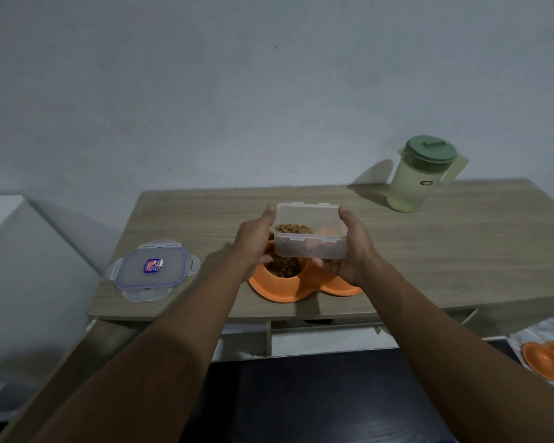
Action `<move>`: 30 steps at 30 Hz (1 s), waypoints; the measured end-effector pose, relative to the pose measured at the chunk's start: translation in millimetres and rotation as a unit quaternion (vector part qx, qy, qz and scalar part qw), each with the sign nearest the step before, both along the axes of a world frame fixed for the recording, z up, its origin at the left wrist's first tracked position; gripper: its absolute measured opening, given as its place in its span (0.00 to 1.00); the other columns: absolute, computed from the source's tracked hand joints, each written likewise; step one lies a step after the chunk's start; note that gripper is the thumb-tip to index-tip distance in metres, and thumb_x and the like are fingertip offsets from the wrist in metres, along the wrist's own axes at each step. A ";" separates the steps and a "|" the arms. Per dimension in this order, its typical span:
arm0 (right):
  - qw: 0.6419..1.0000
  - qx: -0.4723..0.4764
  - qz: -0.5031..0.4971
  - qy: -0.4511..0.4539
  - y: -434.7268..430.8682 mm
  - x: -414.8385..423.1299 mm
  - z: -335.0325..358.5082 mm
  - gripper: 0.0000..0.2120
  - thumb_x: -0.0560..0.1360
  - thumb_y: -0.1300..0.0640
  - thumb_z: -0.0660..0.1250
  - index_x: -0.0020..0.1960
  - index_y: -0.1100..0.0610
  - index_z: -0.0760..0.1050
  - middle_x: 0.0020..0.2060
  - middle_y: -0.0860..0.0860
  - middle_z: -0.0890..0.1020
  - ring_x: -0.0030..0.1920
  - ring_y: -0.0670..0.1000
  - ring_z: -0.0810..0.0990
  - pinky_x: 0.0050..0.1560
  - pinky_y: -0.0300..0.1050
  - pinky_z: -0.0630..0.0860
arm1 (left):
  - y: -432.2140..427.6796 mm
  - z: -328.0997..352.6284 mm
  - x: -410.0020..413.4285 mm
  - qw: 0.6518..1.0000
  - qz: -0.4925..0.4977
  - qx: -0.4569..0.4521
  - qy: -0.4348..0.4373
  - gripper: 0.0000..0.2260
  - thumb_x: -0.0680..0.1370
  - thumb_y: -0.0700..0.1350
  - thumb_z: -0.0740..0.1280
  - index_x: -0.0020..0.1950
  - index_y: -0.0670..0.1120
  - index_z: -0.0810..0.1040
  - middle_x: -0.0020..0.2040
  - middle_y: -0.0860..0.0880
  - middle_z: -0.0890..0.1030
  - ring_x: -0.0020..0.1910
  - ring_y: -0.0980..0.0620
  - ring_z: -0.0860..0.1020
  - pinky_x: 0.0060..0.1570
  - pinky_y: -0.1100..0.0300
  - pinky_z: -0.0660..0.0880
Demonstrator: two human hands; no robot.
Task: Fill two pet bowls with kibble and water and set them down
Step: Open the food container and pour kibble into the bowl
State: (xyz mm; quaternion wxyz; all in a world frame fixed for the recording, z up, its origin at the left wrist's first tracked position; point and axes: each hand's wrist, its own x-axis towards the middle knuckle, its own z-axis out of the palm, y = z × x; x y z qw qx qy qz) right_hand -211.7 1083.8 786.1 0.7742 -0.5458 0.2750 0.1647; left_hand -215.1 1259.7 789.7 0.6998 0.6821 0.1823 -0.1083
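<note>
A clear plastic container (311,241) with brown kibble in it is held above an orange double pet bowl (282,287) on the wooden table. My left hand (255,238) grips its left side and my right hand (354,247) grips its right side. The bowl's left well holds kibble (283,266); its right well is mostly hidden behind the container and my right hand. A green-lidded water pitcher (421,174) stands at the table's back right. A second orange double bowl (549,359) lies low at the right edge, off the table.
The container's clear lid (152,270) with a sticker lies on the wooden table (461,251) near its front left corner. A white wall runs behind the table. A pale surface sits to the left, and a dark floor lies below the table front.
</note>
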 end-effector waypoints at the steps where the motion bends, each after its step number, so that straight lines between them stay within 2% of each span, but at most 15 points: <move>1: 1.000 -0.012 0.005 0.002 2.6 0.8 2.2 0.30 0.74 0.31 0.62 0.61 0.55 0.76 0.54 0.61 0.84 0.48 0.61 0.84 0.36 0.49 0.80 | -0.6 1.2 1.6 1.000 0.001 -0.021 0.008 0.18 0.78 0.58 0.65 0.57 0.46 0.78 0.59 0.44 0.79 0.58 0.43 0.78 0.58 0.44 0.77; 4: 0.998 -0.064 0.010 0.004 7.8 4.5 6.4 0.30 0.75 0.30 0.58 0.58 0.55 0.77 0.53 0.58 0.84 0.46 0.56 0.82 0.43 0.49 0.76 | 5.3 1.7 4.8 0.998 0.033 -0.057 0.003 0.08 0.78 0.49 0.68 0.53 0.47 0.78 0.54 0.44 0.81 0.52 0.44 0.81 0.51 0.47 0.79; 7: 0.992 -0.124 0.016 -0.023 13.8 8.7 9.8 0.25 0.78 0.35 0.58 0.59 0.54 0.76 0.54 0.57 0.82 0.47 0.54 0.80 0.47 0.50 0.75 | 16.5 0.3 7.5 0.995 0.073 -0.065 -0.026 0.09 0.78 0.47 0.68 0.56 0.46 0.79 0.46 0.47 0.82 0.43 0.49 0.82 0.33 0.58 0.78; 8: 0.989 -0.139 0.019 -0.037 16.7 9.8 11.7 0.22 0.79 0.37 0.59 0.57 0.54 0.77 0.54 0.58 0.82 0.46 0.55 0.80 0.47 0.50 0.75 | 19.2 2.1 7.3 0.994 0.083 -0.063 -0.033 0.10 0.78 0.46 0.68 0.58 0.46 0.79 0.46 0.46 0.82 0.41 0.49 0.82 0.31 0.59 0.78; 11: 0.982 -0.165 0.038 -0.085 29.0 13.5 16.9 0.14 0.80 0.46 0.62 0.53 0.56 0.77 0.53 0.58 0.83 0.48 0.57 0.81 0.48 0.53 0.77 | 32.2 0.9 12.3 0.991 0.112 -0.048 -0.047 0.18 0.77 0.49 0.69 0.65 0.44 0.77 0.54 0.43 0.83 0.50 0.44 0.82 0.45 0.53 0.81; 13: 0.978 -0.166 0.057 -0.111 37.2 14.7 18.7 0.09 0.80 0.51 0.63 0.47 0.55 0.77 0.53 0.60 0.82 0.54 0.61 0.82 0.55 0.58 0.78 | 39.1 4.8 13.2 0.990 0.130 -0.031 -0.049 0.21 0.77 0.53 0.69 0.67 0.43 0.76 0.55 0.44 0.83 0.54 0.44 0.82 0.55 0.47 0.79; 14: 0.977 -0.161 0.073 -0.121 44.5 16.5 17.4 0.08 0.80 0.54 0.64 0.45 0.55 0.77 0.54 0.63 0.82 0.57 0.63 0.81 0.59 0.62 0.78 | 46.5 7.0 12.8 0.989 0.139 -0.026 -0.047 0.20 0.78 0.53 0.68 0.66 0.43 0.77 0.54 0.44 0.83 0.53 0.45 0.82 0.55 0.47 0.79; 16: 0.972 -0.167 0.077 -0.145 49.4 18.1 13.5 0.09 0.80 0.57 0.64 0.48 0.61 0.80 0.58 0.70 0.79 0.56 0.67 0.81 0.62 0.68 0.74 | 52.7 12.3 13.4 0.989 0.132 -0.057 -0.036 0.12 0.81 0.47 0.64 0.56 0.40 0.79 0.45 0.45 0.84 0.42 0.51 0.84 0.43 0.58 0.82; 18: 0.965 -0.178 0.091 -0.170 64.3 20.2 8.0 0.17 0.80 0.56 0.64 0.56 0.72 0.75 0.59 0.73 0.75 0.52 0.69 0.81 0.60 0.72 0.71 | 67.2 14.5 14.7 0.988 0.130 -0.076 -0.037 0.09 0.82 0.39 0.59 0.46 0.42 0.78 0.36 0.47 0.84 0.31 0.55 0.83 0.31 0.65 0.78; 19: 0.962 -0.183 0.095 -0.180 71.9 20.4 6.1 0.19 0.80 0.55 0.64 0.58 0.73 0.73 0.59 0.74 0.75 0.52 0.70 0.81 0.60 0.73 0.71 | 75.8 12.6 16.9 0.989 0.125 -0.064 -0.040 0.10 0.82 0.38 0.59 0.44 0.43 0.78 0.36 0.47 0.84 0.33 0.54 0.83 0.33 0.64 0.78; 21: 0.958 -0.191 0.088 -0.195 88.3 21.0 3.7 0.20 0.80 0.55 0.65 0.58 0.74 0.71 0.57 0.74 0.76 0.56 0.72 0.79 0.60 0.72 0.71 | 92.4 7.8 20.7 0.988 0.137 -0.026 -0.059 0.09 0.80 0.41 0.62 0.46 0.43 0.81 0.44 0.45 0.84 0.45 0.48 0.82 0.46 0.57 0.79; 23: 0.957 -0.197 0.074 -0.201 107.2 24.4 1.5 0.22 0.80 0.55 0.66 0.59 0.75 0.69 0.57 0.74 0.76 0.57 0.73 0.77 0.60 0.72 0.71 | 111.8 1.5 29.8 0.986 0.155 -0.005 -0.065 0.10 0.79 0.46 0.66 0.54 0.42 0.83 0.51 0.45 0.84 0.53 0.46 0.81 0.58 0.49 0.77; 25: 0.954 -0.214 0.058 -0.201 128.5 30.8 -2.8 0.22 0.79 0.53 0.66 0.58 0.74 0.70 0.55 0.74 0.77 0.54 0.72 0.79 0.59 0.73 0.72 | 132.1 -5.6 42.1 0.988 0.145 0.011 -0.054 0.12 0.77 0.49 0.67 0.55 0.44 0.83 0.54 0.45 0.84 0.55 0.45 0.81 0.61 0.45 0.76; 27: 0.952 -0.234 0.045 -0.194 145.3 40.5 -11.7 0.20 0.78 0.51 0.67 0.56 0.70 0.72 0.49 0.71 0.81 0.47 0.67 0.83 0.56 0.73 0.74 | 148.6 -12.1 50.5 0.993 0.112 0.017 -0.036 0.09 0.77 0.48 0.65 0.48 0.47 0.83 0.52 0.44 0.84 0.55 0.43 0.81 0.62 0.44 0.75; 30: 0.950 -0.252 0.042 -0.182 170.0 49.3 -21.8 0.12 0.79 0.51 0.66 0.49 0.61 0.77 0.40 0.61 0.82 0.46 0.65 0.83 0.57 0.69 0.77 | 175.2 -24.9 59.3 0.996 0.076 0.039 -0.036 0.08 0.76 0.48 0.65 0.48 0.48 0.83 0.52 0.45 0.84 0.56 0.43 0.81 0.63 0.43 0.74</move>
